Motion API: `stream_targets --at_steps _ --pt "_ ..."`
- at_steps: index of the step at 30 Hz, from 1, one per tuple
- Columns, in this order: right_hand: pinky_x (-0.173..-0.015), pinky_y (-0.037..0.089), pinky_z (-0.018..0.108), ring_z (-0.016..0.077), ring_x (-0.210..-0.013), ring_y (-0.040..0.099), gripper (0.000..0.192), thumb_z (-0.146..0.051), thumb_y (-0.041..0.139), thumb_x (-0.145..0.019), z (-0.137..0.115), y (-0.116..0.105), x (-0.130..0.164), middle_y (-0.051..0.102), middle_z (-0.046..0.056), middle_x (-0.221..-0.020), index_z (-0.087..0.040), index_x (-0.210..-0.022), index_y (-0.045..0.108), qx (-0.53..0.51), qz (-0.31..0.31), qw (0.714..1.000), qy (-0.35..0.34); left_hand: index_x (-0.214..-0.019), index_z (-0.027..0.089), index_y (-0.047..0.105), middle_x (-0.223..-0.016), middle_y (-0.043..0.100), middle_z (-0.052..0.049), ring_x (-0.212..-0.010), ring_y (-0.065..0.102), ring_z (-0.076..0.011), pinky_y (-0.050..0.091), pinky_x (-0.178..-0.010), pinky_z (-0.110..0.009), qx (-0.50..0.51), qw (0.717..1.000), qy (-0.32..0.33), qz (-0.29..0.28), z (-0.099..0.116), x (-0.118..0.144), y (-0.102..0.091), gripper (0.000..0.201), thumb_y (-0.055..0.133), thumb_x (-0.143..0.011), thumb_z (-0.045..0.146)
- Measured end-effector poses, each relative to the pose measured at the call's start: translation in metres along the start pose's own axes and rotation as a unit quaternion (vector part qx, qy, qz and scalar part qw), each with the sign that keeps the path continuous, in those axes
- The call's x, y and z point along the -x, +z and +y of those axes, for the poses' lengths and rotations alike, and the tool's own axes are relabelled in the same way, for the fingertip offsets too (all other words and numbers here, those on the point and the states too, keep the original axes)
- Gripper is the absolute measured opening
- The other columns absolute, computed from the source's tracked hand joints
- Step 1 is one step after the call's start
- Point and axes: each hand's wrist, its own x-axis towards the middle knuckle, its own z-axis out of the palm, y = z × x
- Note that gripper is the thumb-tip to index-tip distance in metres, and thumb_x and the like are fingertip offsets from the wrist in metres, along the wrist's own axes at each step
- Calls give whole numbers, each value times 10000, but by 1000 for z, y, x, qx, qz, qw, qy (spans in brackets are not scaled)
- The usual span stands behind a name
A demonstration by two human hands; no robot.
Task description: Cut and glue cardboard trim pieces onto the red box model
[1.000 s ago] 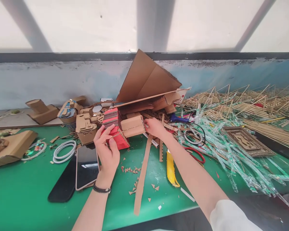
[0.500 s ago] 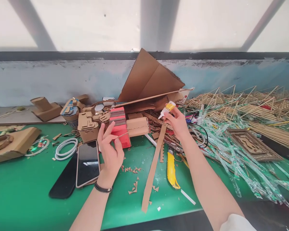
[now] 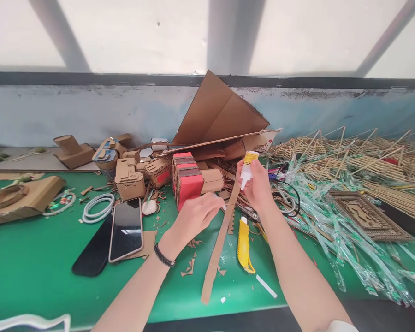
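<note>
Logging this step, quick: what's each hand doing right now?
Left hand: fingers pinched together near the cardboard strip; what they hold cannot be told.
Right hand: closed on the glue bottle, yellow cap up.

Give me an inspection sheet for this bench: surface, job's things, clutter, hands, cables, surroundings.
Surface: green table, littered with small cardboard offcuts.
Job's things: glue bottle, yellow cap up; long cardboard strip lying towards the near edge; red cardboard block standing behind it.
Clutter: yellow utility knife, two phones, cardboard models, big folded cardboard sheet, bamboo sticks, clear plastic wrappers.
Hands: right hand grips the glue bottle; left hand reaches towards the strip, whether it holds anything cannot be told.
Cables: white coil; black cable.
Surroundings: scuffed blue-white wall, bright window above.
</note>
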Motion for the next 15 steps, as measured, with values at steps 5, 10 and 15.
stream_targets --at_steps 5,10,15 --pt "-653 532 290 169 -744 643 408 -639 736 -891 1 11 8 683 10 -841 -252 -1018 707 4 -14 1000 2 -1084 235 748 -1028 751 -56 -733 686 -136 567 -680 -249 232 950 -199 -60 -6 3 19 270 577 -1064 443" --pt "-760 579 338 208 -843 712 409 -628 615 -967 6 16 13 738 23 -905 -282 -1180 662 7 -46 998 32 -1019 203 718 -1010 735 -47 -593 659 -103 531 -527 -225 306 910 -267 -79 -12 12 29 335 595 -1040 514" --pt "-757 596 355 228 -847 749 469 -686 584 -961 8 21 17 768 38 -904 -276 -1183 638 26 -59 997 52 -1041 209 724 -851 739 -12 -555 637 -105 528 -534 -227 323 895 -294 -88 -13 13 34 271 656 -1010 469"
